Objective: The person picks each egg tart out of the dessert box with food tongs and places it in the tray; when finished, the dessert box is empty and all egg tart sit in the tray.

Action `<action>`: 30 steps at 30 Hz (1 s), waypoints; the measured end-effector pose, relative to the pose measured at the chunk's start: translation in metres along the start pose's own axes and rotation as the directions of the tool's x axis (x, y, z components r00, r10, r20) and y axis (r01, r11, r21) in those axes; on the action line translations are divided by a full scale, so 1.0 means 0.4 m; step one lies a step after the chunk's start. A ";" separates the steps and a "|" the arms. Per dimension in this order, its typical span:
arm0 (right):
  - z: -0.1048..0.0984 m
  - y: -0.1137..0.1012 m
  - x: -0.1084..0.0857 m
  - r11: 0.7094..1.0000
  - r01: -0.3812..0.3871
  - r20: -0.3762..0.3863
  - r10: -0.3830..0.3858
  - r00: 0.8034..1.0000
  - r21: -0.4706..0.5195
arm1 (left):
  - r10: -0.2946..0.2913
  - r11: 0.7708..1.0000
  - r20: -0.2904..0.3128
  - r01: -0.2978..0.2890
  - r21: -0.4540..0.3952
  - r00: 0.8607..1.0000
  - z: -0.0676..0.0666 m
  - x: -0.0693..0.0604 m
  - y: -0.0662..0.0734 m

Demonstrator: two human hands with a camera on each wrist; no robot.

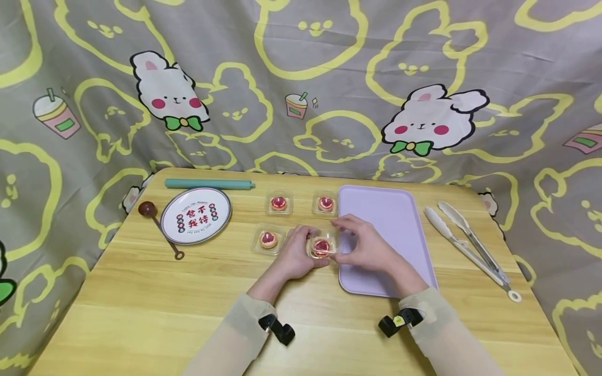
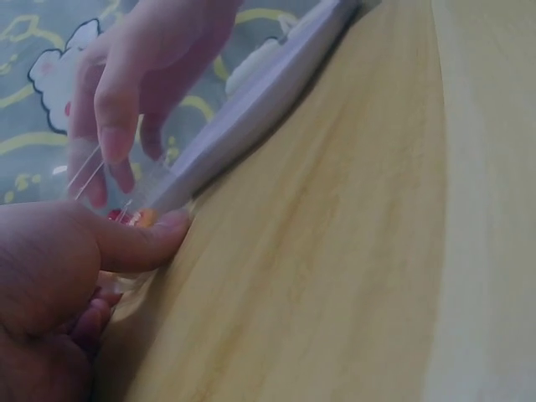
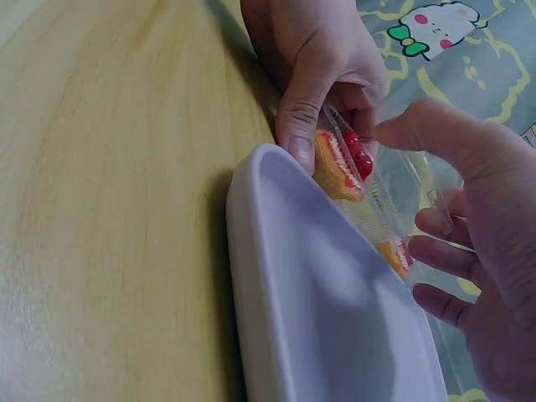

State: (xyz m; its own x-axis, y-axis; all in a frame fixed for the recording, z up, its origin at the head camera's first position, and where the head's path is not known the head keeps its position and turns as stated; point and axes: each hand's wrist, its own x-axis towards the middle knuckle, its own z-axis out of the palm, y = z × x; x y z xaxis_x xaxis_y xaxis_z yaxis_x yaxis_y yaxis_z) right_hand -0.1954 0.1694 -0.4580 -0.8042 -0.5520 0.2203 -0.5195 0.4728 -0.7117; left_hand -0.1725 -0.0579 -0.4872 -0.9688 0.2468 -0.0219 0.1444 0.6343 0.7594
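My left hand (image 1: 296, 254) grips a small clear plastic box around its left side, thumb at the front. Inside the box sits a tart (image 1: 322, 247) with a pale crust and glossy red topping; the right wrist view shows its side (image 3: 337, 167). Above the tart, my right hand (image 1: 367, 243) holds a thin clear lid (image 3: 429, 186) between thumb and fingers, just over the lavender tray's left edge. Whether the lid touches the box is hard to tell. The left wrist view shows the tart mostly hidden behind my left thumb (image 2: 138, 243).
Similar boxed tarts stand behind (image 1: 278, 203), (image 1: 325, 203) and at left (image 1: 268, 240). The lavender tray (image 1: 385, 209) lies at right, then tongs (image 1: 470, 248). At left are an oval plate (image 1: 196, 215), a brown ladle (image 1: 148, 210) and a teal stick (image 1: 209, 184).
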 end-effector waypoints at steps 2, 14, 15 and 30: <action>-0.003 -0.004 -0.003 1.000 0.001 -0.006 -0.001 1.000 0.000 | 0.000 1.000 0.005 0.000 0.004 1.000 0.000 -0.001 -0.001; -0.020 -0.026 -0.023 1.000 0.026 -0.024 -0.026 0.999 0.009 | -0.019 0.998 -0.001 0.019 -0.057 1.000 -0.004 0.002 -0.012; -0.022 -0.029 -0.025 0.999 0.030 -0.028 -0.030 0.999 0.017 | -0.019 0.998 -0.003 0.019 -0.064 1.000 -0.004 0.002 -0.012; -0.055 -0.086 -0.078 0.981 0.007 -0.043 0.002 0.999 0.193 | 0.232 0.959 0.011 -0.227 -0.171 0.973 -0.089 -0.072 0.056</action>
State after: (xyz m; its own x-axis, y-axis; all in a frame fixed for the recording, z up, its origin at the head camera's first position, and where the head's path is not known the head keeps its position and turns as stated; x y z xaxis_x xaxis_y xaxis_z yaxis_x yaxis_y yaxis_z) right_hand -0.1589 0.1855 -0.4257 -0.8169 -0.5208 0.2477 -0.4592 0.3275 -0.8258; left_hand -0.1485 -0.0771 -0.4463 -0.9063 0.3959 0.1478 0.3242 0.4272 0.8440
